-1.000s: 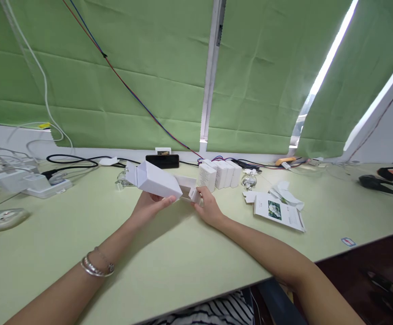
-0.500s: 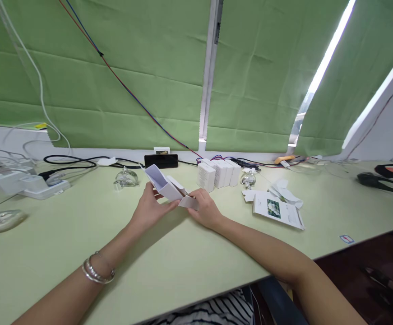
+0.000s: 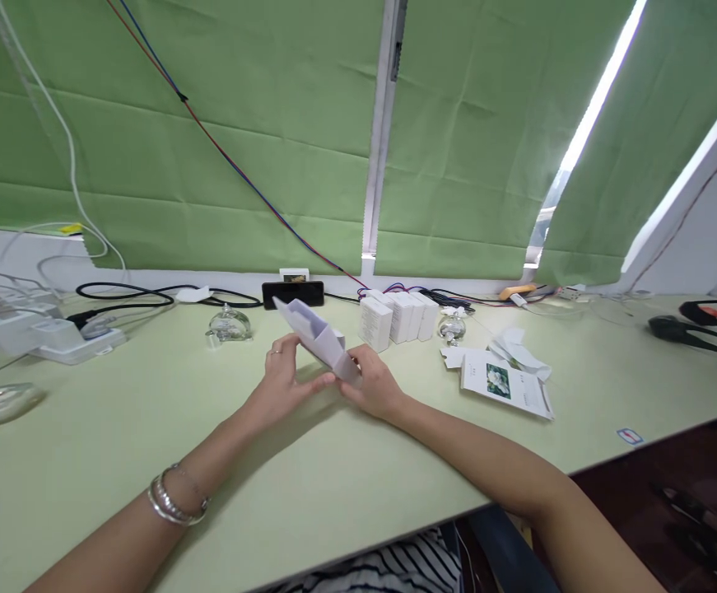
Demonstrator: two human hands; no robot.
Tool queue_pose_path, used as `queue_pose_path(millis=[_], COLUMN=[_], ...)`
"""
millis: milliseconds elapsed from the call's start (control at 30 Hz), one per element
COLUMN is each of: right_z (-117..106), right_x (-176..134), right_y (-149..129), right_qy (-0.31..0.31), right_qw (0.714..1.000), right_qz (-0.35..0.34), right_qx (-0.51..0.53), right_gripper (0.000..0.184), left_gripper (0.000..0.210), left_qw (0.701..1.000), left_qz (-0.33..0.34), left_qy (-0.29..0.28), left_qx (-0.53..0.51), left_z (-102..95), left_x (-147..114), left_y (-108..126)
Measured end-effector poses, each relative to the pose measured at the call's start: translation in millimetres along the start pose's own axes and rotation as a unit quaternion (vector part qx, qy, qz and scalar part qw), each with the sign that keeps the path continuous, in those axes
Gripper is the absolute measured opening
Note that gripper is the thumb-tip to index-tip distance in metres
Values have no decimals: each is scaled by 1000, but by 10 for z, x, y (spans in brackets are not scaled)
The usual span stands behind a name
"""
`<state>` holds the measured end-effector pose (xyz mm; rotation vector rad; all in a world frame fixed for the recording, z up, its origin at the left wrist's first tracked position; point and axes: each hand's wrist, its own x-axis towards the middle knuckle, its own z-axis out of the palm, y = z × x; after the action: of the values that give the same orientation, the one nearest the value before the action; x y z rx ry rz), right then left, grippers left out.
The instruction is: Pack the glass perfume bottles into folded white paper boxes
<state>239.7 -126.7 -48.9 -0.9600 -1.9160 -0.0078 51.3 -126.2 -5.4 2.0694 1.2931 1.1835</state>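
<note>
A small white paperboard box (image 3: 321, 336) is tilted above the table, its upper end open with a flap standing out. My right hand (image 3: 375, 385) grips its lower right end between thumb and fingers. On the other side, my left hand (image 3: 284, 383) has its curled fingers behind the box and its thumb along the lower edge; part of this contact is hidden. Beyond the hands stands a row of several closed white boxes (image 3: 375, 323). A round glass bottle (image 3: 230, 324) is to the left, beside a small silvery cap (image 3: 212, 339).
A second glass bottle (image 3: 452, 328) stands right of the boxed row. Flattened packaging with a flower picture (image 3: 506, 383) lies at right. A black phone (image 3: 293, 295) leans at the back. Power strips (image 3: 80, 346) and cables are at left, and black-handled scissors (image 3: 691, 329) lie far right.
The box has turned in my hands and shifted slightly right, its open end now more upright. My left fingers have shifted along it, with the thumb nearer my right hand.
</note>
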Motion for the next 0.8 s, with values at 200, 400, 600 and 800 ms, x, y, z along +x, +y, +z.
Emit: queue_pose_path(millis=[200, 400, 600, 800], right_z=[-20, -11, 9, -35], right_x=[10, -20, 0, 120], right_y=[-28, -128, -120, 282], right_qy=[2, -9, -6, 115], right_qw=[999, 997, 991, 976], right_qz=[-7, -16, 70, 178], right_qx=[34, 70, 117, 48], right_gripper=[29, 32, 39, 37], left_gripper=[82, 16, 26, 50], left_qw=[975, 934, 938, 944], left_qz=[184, 296, 253, 175], left_qy=[122, 160, 59, 53], left_qx=[27, 122, 230, 274], left_z=[-190, -209, -34, -26], left_x=[3, -19, -9, 36], left_y=[142, 119, 24, -99])
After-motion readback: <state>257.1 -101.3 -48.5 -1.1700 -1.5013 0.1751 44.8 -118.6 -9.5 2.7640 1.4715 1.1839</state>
